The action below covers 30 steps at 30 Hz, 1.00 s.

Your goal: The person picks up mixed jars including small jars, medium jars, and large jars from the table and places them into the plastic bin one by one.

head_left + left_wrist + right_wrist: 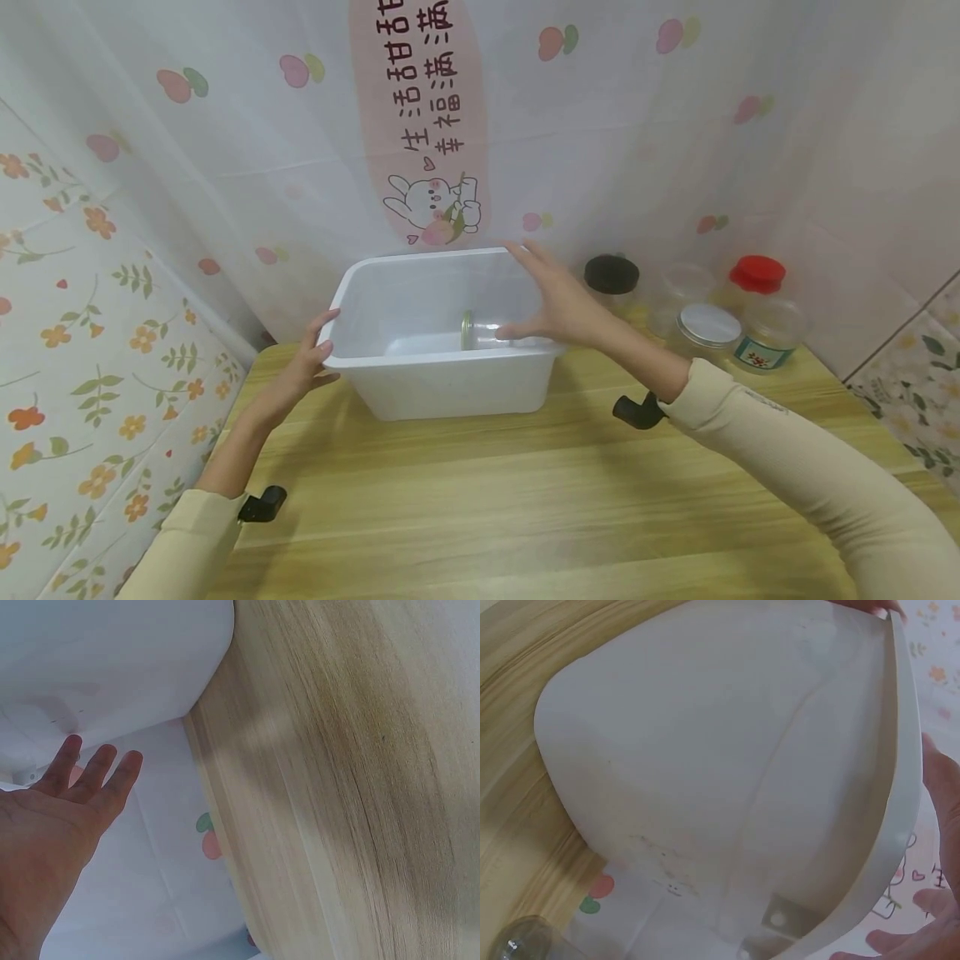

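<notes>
A white plastic bin (pixel 450 385) stands on the table against the curtain. My left hand (pixel 303 362) holds its left rim, with fingertips at the edge. In the left wrist view, three straight fingers (pixel 94 769) of that hand lie by the bin's outer wall. Inside the bin, a clear jar (pixel 483 332) lies on its side, its greenish-gold rim facing left. My right hand (pixel 562 304) reaches over the bin's right end with fingers spread. Its thumb is close to the jar's right end; contact there cannot be made out.
Clear jars stand at the table's right: one with a black lid (pixel 611 273), one with a red lid (pixel 757 273), one with a silver lid (pixel 708 323), another with a green label (pixel 763 353). Behind hangs a printed curtain (pixel 637 125). Wooden tabletop (pixel 450 500) extends in front.
</notes>
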### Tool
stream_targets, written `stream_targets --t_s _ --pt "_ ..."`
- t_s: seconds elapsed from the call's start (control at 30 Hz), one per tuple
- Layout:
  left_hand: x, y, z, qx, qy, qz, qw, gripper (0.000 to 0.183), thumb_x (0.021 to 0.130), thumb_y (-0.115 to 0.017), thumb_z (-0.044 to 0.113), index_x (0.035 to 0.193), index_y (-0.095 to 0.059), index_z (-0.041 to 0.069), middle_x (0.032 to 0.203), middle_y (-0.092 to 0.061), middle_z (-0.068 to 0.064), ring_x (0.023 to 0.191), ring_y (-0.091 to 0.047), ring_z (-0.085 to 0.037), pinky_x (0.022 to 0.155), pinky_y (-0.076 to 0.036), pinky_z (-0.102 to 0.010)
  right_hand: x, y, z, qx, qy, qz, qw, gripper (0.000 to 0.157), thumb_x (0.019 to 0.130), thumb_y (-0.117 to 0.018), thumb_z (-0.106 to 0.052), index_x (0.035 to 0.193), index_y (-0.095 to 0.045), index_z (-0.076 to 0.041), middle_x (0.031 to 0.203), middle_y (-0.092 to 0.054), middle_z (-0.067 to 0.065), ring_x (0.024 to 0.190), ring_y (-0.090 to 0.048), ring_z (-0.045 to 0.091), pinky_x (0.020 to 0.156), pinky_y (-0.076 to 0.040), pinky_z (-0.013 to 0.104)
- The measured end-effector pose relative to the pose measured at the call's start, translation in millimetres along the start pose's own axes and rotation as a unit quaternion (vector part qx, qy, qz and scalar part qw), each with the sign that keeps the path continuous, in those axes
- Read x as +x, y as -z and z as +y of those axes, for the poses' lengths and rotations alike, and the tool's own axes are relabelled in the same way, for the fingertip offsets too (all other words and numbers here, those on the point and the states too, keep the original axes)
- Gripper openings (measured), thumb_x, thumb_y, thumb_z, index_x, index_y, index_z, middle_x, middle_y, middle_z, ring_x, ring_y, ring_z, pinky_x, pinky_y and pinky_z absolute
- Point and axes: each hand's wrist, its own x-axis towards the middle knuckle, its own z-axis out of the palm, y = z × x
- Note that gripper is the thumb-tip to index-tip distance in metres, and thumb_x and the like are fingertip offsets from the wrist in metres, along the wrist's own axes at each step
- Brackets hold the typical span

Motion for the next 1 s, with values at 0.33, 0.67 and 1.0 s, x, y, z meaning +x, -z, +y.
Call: stream_targets --t_s 0.33,0.67,1.0 --pt "0.0 -0.8 1.6 0.0 0.004 0.003 1.0 0.06 0.109 -0.031 0.042 0.16 -0.002 0.029 0.16 -0.002 -0.017 0.138 -0.025 -0.058 0.104 -0.021 -0.076 -12.1 11.5 12.9 0.024 -0.003 0.031 0.999 0.111 0.072 -0.093 -0.04 0.16 -0.031 -0.012 0.16 -0.033 0.012 0.142 -0.034 0.034 0.113 -0.03 0.055" --pt "-1.3 -1.1 0.8 -0.001 0.005 0.001 1.0 0.058 0.11 -0.029 0.04 0.16 -0.002 0.029 0.158 -0.005 -0.018 0.137 -0.025 -0.057 0.104 -0.02 -0.076 -24.2 18.7 22.7 0.123 -0.036 0.081 0.988 0.085 0.076 -0.093 -0.027 0.149 -0.051 -0.012 0.145 -0.054 0.009 0.124 -0.056 0.037 0.098 -0.049 0.052" --pt "-0.7 -2.1 4.3 -0.007 0.01 0.009 0.9999 0.057 0.109 -0.031 0.04 0.159 -0.006 0.031 0.156 -0.008 -0.019 0.136 -0.028 -0.053 0.106 -0.02 -0.075 -33.7 22.8 41.5 0.176 -0.037 0.109 0.978 0.07 0.081 -0.09 -0.022 0.141 -0.058 -0.008 0.139 -0.058 0.012 0.123 -0.057 0.036 0.101 -0.047 0.051"
